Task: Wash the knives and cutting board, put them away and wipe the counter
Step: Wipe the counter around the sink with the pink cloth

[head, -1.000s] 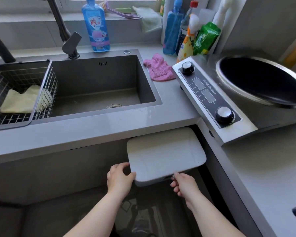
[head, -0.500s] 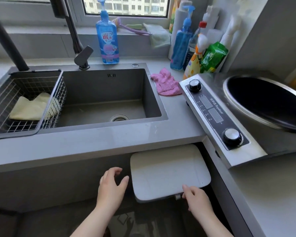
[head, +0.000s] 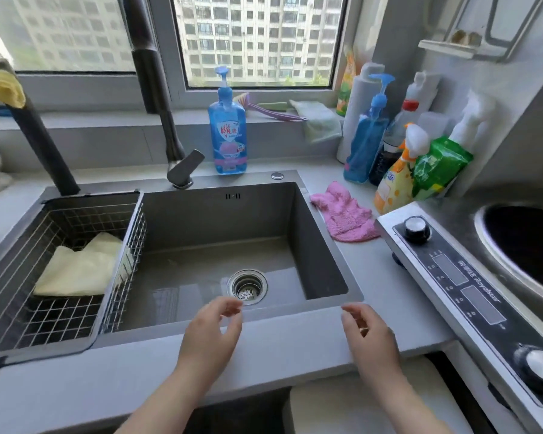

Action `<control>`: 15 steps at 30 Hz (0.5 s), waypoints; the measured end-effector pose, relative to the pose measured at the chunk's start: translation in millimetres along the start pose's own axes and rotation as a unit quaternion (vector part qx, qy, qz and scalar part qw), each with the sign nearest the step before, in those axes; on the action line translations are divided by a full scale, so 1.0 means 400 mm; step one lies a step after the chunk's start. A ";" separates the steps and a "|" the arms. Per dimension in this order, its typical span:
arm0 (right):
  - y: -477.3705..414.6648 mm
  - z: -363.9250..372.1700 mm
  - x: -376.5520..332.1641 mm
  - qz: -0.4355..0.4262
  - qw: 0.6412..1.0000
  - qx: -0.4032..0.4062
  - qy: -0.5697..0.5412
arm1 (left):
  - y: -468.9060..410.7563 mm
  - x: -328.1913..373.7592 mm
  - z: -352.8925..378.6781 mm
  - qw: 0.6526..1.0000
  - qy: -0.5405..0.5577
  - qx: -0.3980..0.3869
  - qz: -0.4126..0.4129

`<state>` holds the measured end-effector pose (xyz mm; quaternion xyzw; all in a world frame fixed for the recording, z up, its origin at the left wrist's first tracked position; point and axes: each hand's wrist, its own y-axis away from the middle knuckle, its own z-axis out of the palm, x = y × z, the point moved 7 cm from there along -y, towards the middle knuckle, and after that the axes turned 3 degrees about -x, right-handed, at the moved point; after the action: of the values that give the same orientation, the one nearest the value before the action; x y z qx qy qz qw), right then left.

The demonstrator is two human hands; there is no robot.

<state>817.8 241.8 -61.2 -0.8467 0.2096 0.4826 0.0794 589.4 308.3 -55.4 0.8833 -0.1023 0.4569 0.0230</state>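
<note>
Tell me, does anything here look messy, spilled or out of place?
Nothing is spilled or broken. Only the pink cloth lies crumpled on the counter right of the sink, and a pale green cloth droops over the windowsill edge.

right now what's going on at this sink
A person stands at the sink, left hand and right hand hovering over the front of the counter, fingers relaxed, holding nothing. The white cutting board sits below the counter edge, touched by neither hand. A pink cloth lies on the counter right of the sink, and a yellow cloth lies in the wire basket on the left.
</note>
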 end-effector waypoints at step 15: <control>-0.376 0.114 -0.109 0.089 0.968 0.031 0.233 | -0.585 0.012 -0.122 0.994 -0.063 -0.059 0.061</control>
<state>827.6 404.4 -58.1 -0.9110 0.3114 0.2703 0.0114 600.2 543.1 -10.7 0.8996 -0.1839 0.3941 0.0405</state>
